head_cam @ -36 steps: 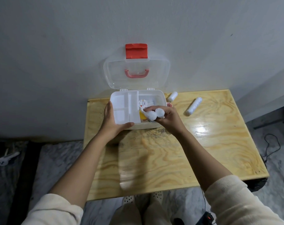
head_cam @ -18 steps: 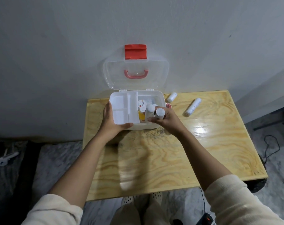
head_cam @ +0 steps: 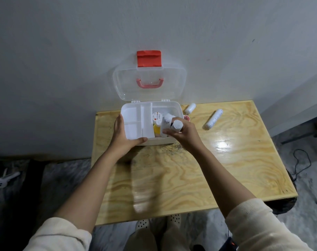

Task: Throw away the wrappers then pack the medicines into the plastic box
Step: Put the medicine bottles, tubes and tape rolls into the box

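Two small white plastic bottles (head_cam: pixel 170 124) are clamped in the right hand (head_cam: pixel 185 134), held upright over the right compartment of the open translucent plastic box (head_cam: pixel 174 107). Left hand (head_cam: pixel 124 135) grips the box's near-left corner on the plywood table (head_cam: pixel 217 169), thumb along its front wall.

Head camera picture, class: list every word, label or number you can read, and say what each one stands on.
"NG FILM": partial black print on the round white label with a red mark, lying in the clear plastic box; its smaller characters are too blurred to read.
Dark print on the white bottles in the right hand: too small to read.
Speckled marks on the long white tube on the wooden table: unreadable.
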Motion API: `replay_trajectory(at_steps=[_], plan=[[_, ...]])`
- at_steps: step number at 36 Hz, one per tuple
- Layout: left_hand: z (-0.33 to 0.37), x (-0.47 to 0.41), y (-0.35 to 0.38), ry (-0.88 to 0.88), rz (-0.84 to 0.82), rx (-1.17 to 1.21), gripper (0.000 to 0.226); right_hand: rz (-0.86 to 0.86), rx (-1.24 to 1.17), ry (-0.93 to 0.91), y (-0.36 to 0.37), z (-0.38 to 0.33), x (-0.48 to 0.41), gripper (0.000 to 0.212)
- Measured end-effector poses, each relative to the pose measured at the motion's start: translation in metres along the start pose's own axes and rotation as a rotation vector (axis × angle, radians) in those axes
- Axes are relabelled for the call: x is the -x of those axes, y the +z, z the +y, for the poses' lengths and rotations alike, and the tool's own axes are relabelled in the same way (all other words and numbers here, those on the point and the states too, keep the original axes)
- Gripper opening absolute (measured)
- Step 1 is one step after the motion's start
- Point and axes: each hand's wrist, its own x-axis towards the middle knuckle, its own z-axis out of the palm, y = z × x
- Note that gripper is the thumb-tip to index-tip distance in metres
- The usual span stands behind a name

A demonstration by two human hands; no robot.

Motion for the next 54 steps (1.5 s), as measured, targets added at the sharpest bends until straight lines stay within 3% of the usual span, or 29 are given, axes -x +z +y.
replay_trajectory(at_steps=[4, 9, 15, 24, 28, 34, 42, 54], plan=[[0.002, 0.000, -0.001, -0.010, -0.004, 0.001, 0.106, 0.031, 0.014, -0.021, 0.004, 0.001, 0.000, 0.018], [0.002, 0.001, -0.001, -0.010, -0.011, -0.005, 0.105, 0.022, -0.037, 0.044, 0.002, 0.002, -0.001, 0.027], [0.002, 0.000, -0.001, -0.007, -0.004, 0.009, 0.103, 0.001, -0.008, -0.017, 0.000, -0.002, 0.003, 0.028], [0.006, 0.002, -0.001, -0.001, 0.000, 0.008, 0.101, 0.011, 0.243, -0.076, -0.001, 0.006, 0.000, 0.025], [0.006, 0.002, -0.001, -0.014, 0.001, 0.004, 0.102, -0.010, 0.260, -0.072, 0.000, 0.005, 0.001, 0.029], [0.005, 0.001, -0.001, -0.012, 0.004, 0.022, 0.103, 0.015, 0.383, -0.214, 0.003, -0.003, 0.007, 0.045], [0.006, 0.001, -0.001, -0.012, 0.012, 0.009, 0.103, 0.032, 0.611, -0.387, 0.016, 0.001, 0.012, 0.031], [0.010, 0.005, -0.001, -0.014, 0.000, -0.022, 0.106, 0.108, 0.744, -0.406, 0.031, 0.009, 0.020, 0.031]])
